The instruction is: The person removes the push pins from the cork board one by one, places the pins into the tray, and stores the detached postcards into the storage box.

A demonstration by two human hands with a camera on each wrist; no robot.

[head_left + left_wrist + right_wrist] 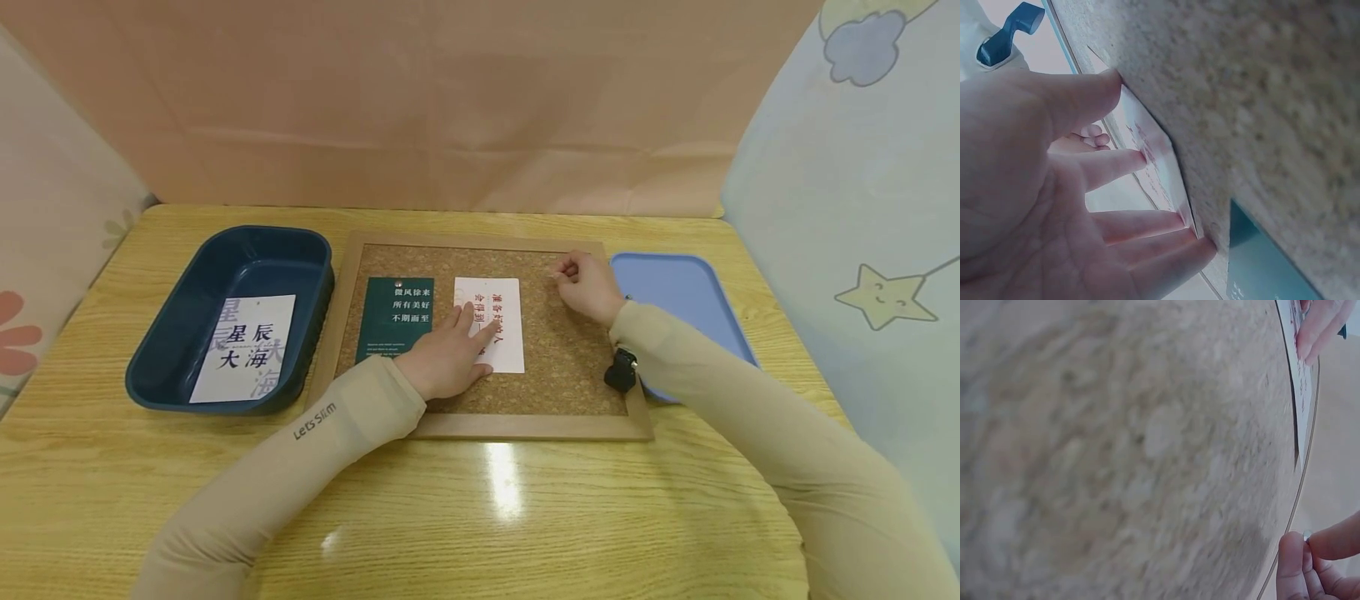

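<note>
A white card [510, 354] with red characters lies on the framed cork board [573, 367]. My left hand [448, 354] presses on it with spread, straight fingers; in the left wrist view the fingertips [1138, 159] touch the card [1155, 147], whose edge lifts slightly off the cork. To its left lies a green card [381, 321] with white characters and a small round tack at its top. Over the board's upper right, my right hand [588, 287] pinches a small pale pushpin [1307, 535] between thumb and forefinger, apart from the white card.
On the left stands a dark blue basin [318, 292] with a white card [247, 350] printed with dark characters inside. A light blue tray [675, 287] sits to the right, partly behind my right forearm. Patterned walls border the wooden table [570, 517].
</note>
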